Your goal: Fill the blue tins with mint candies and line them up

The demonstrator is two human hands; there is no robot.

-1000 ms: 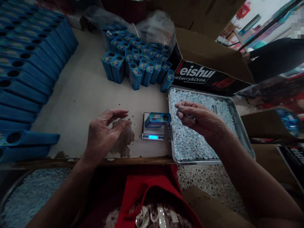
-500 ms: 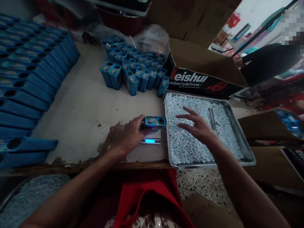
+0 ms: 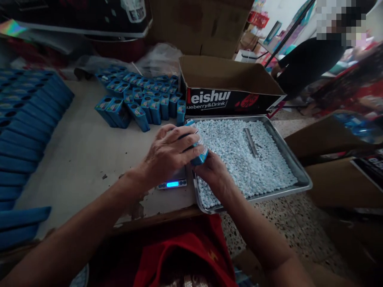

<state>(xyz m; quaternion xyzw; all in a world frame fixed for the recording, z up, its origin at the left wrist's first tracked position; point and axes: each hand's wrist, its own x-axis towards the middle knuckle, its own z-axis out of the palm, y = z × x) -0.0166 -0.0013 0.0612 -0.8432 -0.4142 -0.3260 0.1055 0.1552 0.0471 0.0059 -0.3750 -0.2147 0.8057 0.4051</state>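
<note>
My left hand (image 3: 176, 145) grips a small blue candy box (image 3: 200, 156) from above, its fingers across the printed side. The box is tilted over the near left edge of the metal tray (image 3: 303, 181). My right hand (image 3: 213, 168) is against the lower end of the box, its fingertips mostly hidden behind and beneath it. White and pale blue candies (image 3: 233, 159) fill the tray. A small digital scale (image 3: 172, 184) with a lit blue display stands on the table under my left hand, its platform mostly covered.
Several blue boxes (image 3: 149, 105) with round top holes stand at the back of the table. Rows of larger blue containers (image 3: 26, 135) line the left. A metal strip (image 3: 250, 141) lies on the candies. Behind the tray sits an open carton (image 3: 233, 99); a person (image 3: 314, 59) is at back right.
The box has come up off the scale and tilted in my left hand. My right hand has moved left from above the candies to the box. The view has turned right.
</note>
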